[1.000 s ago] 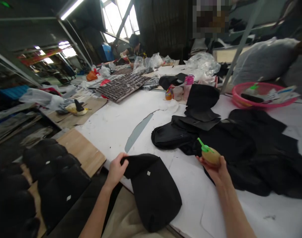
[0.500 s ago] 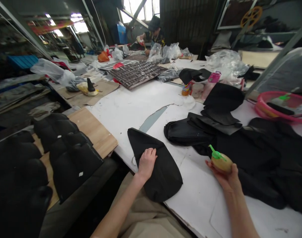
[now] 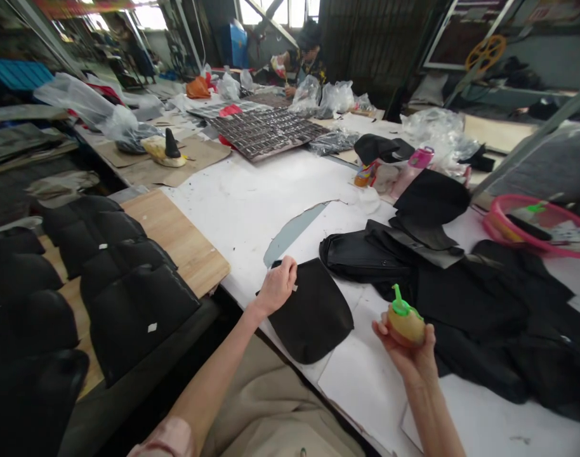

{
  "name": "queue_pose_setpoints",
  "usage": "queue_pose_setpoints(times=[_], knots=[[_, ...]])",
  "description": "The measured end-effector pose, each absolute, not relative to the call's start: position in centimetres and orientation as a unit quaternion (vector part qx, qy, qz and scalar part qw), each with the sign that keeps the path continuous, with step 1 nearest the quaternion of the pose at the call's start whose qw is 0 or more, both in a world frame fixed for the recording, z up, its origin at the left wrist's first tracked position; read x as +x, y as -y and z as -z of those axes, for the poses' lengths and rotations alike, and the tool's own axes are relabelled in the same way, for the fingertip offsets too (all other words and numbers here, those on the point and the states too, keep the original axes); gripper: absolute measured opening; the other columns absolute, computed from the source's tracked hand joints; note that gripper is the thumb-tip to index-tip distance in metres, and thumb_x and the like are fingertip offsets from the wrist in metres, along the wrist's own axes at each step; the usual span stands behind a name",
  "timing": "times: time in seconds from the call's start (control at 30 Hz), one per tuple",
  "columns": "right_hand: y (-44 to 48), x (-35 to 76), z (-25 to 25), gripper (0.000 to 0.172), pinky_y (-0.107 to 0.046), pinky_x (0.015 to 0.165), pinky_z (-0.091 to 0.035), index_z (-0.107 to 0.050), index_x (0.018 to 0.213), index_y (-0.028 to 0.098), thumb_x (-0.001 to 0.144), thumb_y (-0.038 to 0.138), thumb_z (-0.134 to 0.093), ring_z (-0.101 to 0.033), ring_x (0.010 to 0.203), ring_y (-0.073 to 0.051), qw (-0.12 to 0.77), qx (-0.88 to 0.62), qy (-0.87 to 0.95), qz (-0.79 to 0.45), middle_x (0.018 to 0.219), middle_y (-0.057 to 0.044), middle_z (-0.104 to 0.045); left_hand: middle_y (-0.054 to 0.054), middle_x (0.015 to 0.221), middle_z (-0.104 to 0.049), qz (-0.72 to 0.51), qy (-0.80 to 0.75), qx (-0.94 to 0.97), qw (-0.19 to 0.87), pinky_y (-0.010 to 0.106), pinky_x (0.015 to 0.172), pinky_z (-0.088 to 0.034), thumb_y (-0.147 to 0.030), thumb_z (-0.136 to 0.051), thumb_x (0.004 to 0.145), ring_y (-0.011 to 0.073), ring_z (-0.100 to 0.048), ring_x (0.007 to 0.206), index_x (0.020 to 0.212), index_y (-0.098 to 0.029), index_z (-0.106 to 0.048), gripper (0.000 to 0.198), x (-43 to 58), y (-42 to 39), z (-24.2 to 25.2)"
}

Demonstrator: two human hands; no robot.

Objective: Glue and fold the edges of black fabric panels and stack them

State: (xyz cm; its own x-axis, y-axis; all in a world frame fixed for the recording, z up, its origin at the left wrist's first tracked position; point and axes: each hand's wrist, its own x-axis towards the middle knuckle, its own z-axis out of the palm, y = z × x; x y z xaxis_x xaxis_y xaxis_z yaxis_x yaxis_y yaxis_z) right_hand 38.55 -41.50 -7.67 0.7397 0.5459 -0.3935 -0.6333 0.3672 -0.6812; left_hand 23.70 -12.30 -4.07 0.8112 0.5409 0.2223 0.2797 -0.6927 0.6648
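Observation:
My left hand [image 3: 279,287] is closed on the upper left edge of a black fabric piece [image 3: 313,317], which lies at the table's near edge. A small pale tag or patch shows on the piece beside my fingers. In my right hand [image 3: 411,355] sits a squeeze bottle [image 3: 407,325] of yellowish glue-like liquid, its green nozzle pointing up. The bottle is held above the white table surface [image 3: 242,203], apart from the fabric piece. Just beyond it lies a pile of black fabric pieces [image 3: 480,317].
Stitched black panels [image 3: 132,298] rest on a wooden board [image 3: 180,241] at left. At right stands a pink basin [image 3: 497,222] holding small items. A pink bottle [image 3: 414,166], a dark gridded sheet [image 3: 271,130] and plastic bags [image 3: 335,98] lie farther back. A person [image 3: 309,60] sits across the table.
My left hand has lifted and folded over the fabric's upper left corner. The bottle in my right hand has moved left and tipped more upright. The camera view has shifted slightly.

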Motion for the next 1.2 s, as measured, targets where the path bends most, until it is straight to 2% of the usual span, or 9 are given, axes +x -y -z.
queue_pose_setpoints(times=[0.13,0.27,0.33,0.43,0.63,0.87,0.97,1.07,1.2], knots=[[41.4,37.8,6.5,0.062,-0.049,0.086,-0.053,-0.07,0.104,0.03,0.061,0.075,-0.073,-0.058,0.066,-0.019,0.832,-0.427,-0.03,-0.352,0.088,-0.004,-0.066,-0.004,0.069,-0.043,-0.178,-0.117,0.855,0.473,0.023,0.06,-0.036,-0.036,-0.038,0.099,0.0102,-0.045,0.061,0.086,-0.02,-0.046,0.022,22.8,10.4,-1.7],[40.9,36.9,5.5,0.063,-0.047,0.087,-0.054,-0.072,0.101,0.028,0.06,0.076,-0.073,-0.058,0.063,-0.018,0.815,-0.438,-0.009,-0.379,0.087,-0.005,-0.067,-0.005,0.065,-0.049,-0.055,-0.053,0.843,0.533,0.021,0.055,-0.034,-0.048,-0.055,0.09,0.0089,-0.045,0.058,0.084,-0.017,-0.054,0.031,24.5,8.5,-0.9],[40.5,36.4,5.2,0.06,-0.049,0.091,-0.052,-0.073,0.099,0.029,0.06,0.075,-0.075,-0.061,0.066,-0.02,0.801,-0.449,-0.008,-0.397,0.088,-0.005,-0.069,-0.004,0.065,-0.054,-0.021,-0.055,0.869,0.491,0.021,0.057,-0.034,-0.047,-0.064,0.084,0.0097,-0.049,0.06,0.077,-0.017,-0.056,0.033,25.9,7.6,2.1],[39.6,35.7,5.2,0.052,-0.049,0.095,-0.051,-0.074,0.096,0.029,0.063,0.07,-0.077,-0.066,0.072,-0.022,0.782,-0.476,-0.022,-0.403,0.094,-0.005,-0.073,-0.004,0.065,-0.057,0.014,-0.072,0.928,0.364,0.022,0.059,-0.032,-0.045,-0.068,0.083,0.0116,-0.053,0.063,0.074,-0.018,-0.059,0.029,27.4,6.7,6.7],[37.5,36.0,5.9,0.046,-0.041,0.081,-0.057,-0.071,0.102,0.025,0.069,0.055,-0.08,-0.07,0.084,-0.025,0.734,-0.549,0.029,-0.398,0.103,-0.006,-0.074,0.0,0.085,-0.063,-0.046,-0.053,0.973,0.218,0.024,0.067,-0.036,-0.047,-0.062,0.089,0.0152,-0.057,0.078,0.081,-0.019,-0.062,0.029,27.7,6.1,9.4],[36.5,38.9,8.0,0.047,-0.039,0.077,-0.06,-0.069,0.103,0.022,0.068,0.052,-0.081,-0.07,0.089,-0.027,0.702,-0.601,0.039,-0.38,0.104,-0.006,-0.073,0.006,0.1,-0.06,-0.124,-0.086,0.975,0.162,0.033,0.089,-0.043,-0.028,-0.065,0.089,0.0215,-0.055,0.101,0.095,-0.018,-0.064,0.011,26.4,8.5,8.4],[36.2,39.6,7.8,0.046,-0.04,0.075,-0.061,-0.068,0.102,0.023,0.068,0.051,-0.081,-0.068,0.096,-0.029,0.684,-0.625,0.051,-0.373,0.108,-0.005,-0.072,0.007,0.104,-0.061,-0.123,-0.082,0.974,0.172,0.035,0.09,-0.044,-0.032,-0.064,0.089,0.0221,-0.054,0.102,0.102,-0.018,-0.063,0.019,25.4,9.9,8.8],[35.8,40.0,7.4,0.045,-0.037,0.071,-0.062,-0.068,0.1,0.024,0.066,0.049,-0.084,-0.069,0.092,-0.028,0.661,-0.654,0.06,-0.363,0.104,-0.004,-0.072,0.009,0.114,-0.06,-0.116,-0.082,0.976,0.168,0.038,0.093,-0.044,-0.038,-0.064,0.089,0.024,-0.053,0.107,0.113,-0.019,-0.061,0.031,25.0,10.5,9.7],[35.3,40.5,7.2,0.044,-0.033,0.072,-0.061,-0.069,0.099,0.024,0.066,0.048,-0.084,-0.069,0.09,-0.027,0.64,-0.678,0.075,-0.355,0.1,-0.003,-0.073,0.009,0.121,-0.058,-0.12,-0.099,0.971,0.179,0.04,0.096,-0.042,-0.039,-0.063,0.089,0.025,-0.05,0.114,0.119,-0.022,-0.06,0.035,25.1,10.5,10.4]])
